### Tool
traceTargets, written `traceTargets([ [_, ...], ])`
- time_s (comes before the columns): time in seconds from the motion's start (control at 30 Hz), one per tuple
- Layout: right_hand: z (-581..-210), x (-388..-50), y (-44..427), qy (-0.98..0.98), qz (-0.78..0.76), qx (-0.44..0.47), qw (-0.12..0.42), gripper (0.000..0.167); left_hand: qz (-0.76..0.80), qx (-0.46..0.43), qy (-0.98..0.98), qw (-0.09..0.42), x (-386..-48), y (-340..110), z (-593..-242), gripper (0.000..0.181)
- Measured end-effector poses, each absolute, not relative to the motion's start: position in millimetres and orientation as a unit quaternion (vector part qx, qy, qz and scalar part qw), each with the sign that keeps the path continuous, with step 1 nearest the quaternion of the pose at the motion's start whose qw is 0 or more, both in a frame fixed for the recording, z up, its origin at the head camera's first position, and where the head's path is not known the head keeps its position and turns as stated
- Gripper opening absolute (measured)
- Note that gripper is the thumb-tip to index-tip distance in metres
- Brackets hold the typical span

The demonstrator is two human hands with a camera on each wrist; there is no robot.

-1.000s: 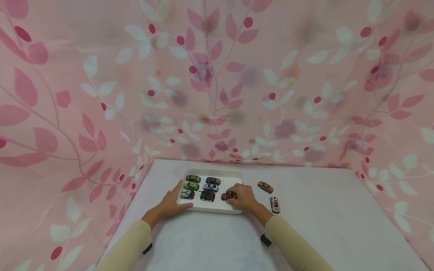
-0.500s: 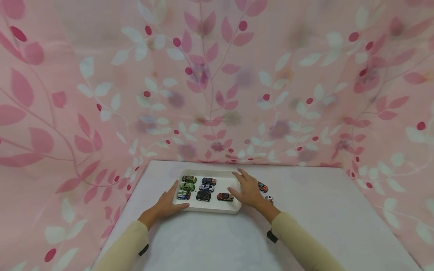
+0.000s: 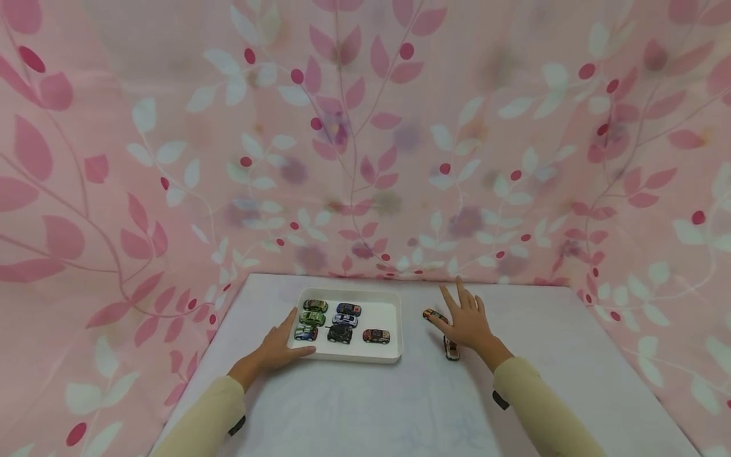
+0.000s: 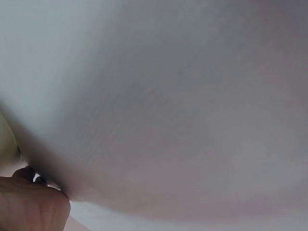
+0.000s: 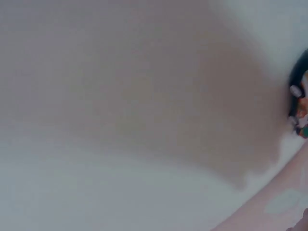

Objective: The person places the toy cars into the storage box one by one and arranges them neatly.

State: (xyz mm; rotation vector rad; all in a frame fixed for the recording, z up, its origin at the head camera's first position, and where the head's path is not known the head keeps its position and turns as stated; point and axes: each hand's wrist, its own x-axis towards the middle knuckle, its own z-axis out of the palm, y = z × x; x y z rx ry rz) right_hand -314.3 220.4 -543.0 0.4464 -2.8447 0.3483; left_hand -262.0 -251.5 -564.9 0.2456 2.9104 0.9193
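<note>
My left hand (image 3: 273, 349) rests against the left end of a white tray (image 3: 356, 359), thumb stretched along the near rim and fingers beside the left wall. Inside the tray, a red and black toy car (image 3: 376, 336) sits apart on the right. My right hand (image 3: 469, 322) is spread out right of the tray, holding nothing. Its thumb partly covers an orange toy car (image 3: 432, 313); a white and red toy car (image 3: 452, 351) lies below the palm, partly hidden. The right wrist view catches a toy car (image 5: 299, 108) at its right edge.
Several toy cars fill the tray's left part in two columns, among them a light green car (image 3: 312, 318) and a black one with big wheels (image 3: 340, 334). A white cloth (image 3: 354, 412) covers the table. Pink leaf-patterned fabric (image 3: 365, 158) hangs behind and at the sides.
My right hand has let go of the red and black car in the tray, then moved right over the two cars outside. My left hand has stayed at the tray's left end.
</note>
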Motion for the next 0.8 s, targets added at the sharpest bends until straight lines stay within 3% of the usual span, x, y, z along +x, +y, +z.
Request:
traceTargets([
  [0.8,-555.0,-315.2,251.1,-0.981,0.15,0.08,0.088,0.089,0.299,0.077,0.951,0.034,-259.6,-250.1,-565.4,0.119],
])
